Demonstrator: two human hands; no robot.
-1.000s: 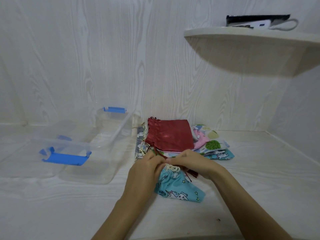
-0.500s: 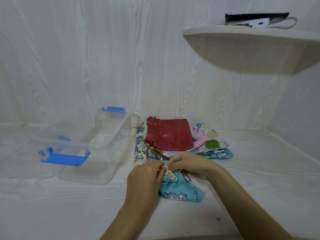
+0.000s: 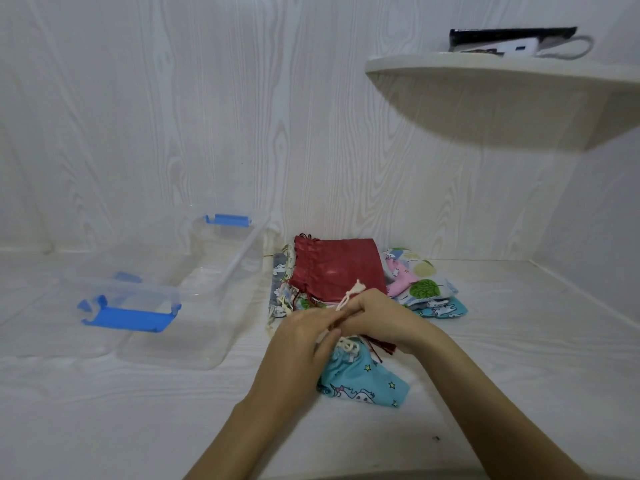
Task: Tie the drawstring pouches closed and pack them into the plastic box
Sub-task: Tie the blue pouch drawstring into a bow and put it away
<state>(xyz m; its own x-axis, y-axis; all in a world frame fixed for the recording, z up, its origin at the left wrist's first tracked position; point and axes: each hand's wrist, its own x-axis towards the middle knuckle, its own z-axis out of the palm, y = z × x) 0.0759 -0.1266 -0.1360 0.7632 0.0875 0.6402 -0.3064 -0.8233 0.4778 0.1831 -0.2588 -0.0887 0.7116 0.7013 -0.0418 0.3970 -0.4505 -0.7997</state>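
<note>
A light-blue unicorn-print pouch (image 3: 360,379) lies on the white surface in front of me, its gathered mouth under my fingers. My left hand (image 3: 298,337) and my right hand (image 3: 377,317) meet above it, both pinching its cream drawstring (image 3: 351,294), whose loose end sticks up past my right fingers. Behind them sits a pile of pouches, with a dark red pouch (image 3: 341,268) on top and patterned ones (image 3: 420,285) spilling to the right. The clear plastic box (image 3: 214,292) with blue latches stands open on the left, nothing visible inside.
The box's clear lid (image 3: 114,285) lies left of the box. A white corner shelf (image 3: 502,84) juts out high on the right with a dark device and cable on it. White wood-grain walls close the back and right side.
Both hands have risen slightly off the blue pouch and pulled the cream drawstring up; its end now pokes above my right fingers.
</note>
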